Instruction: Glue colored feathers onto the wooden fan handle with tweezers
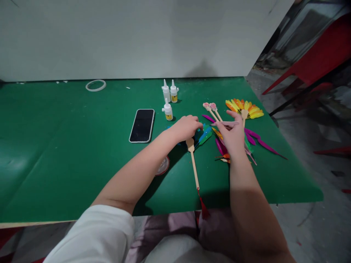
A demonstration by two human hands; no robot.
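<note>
My left hand (188,128) reaches over a fan with blue and green feathers (205,134). Its fingers are curled together at the feathers, and whatever is in them is hidden. The fan's wooden handle (194,166) points towards me, with a red tassel (203,208) hanging over the table edge. In my right hand (233,137) is a pair of pink tweezers (226,124), pinched between thumb and fingers, tips pointing left towards the fan. Loose purple feathers (251,137) and other coloured ones lie under and around this hand.
A finished-looking yellow and orange feather fan (245,106) lies at the right. Two sticks with pink flower heads (210,106) are beside it. Several white glue bottles (168,110) stand at the back, near a phone (142,126). A round dish (163,166) sits partly behind my left forearm.
</note>
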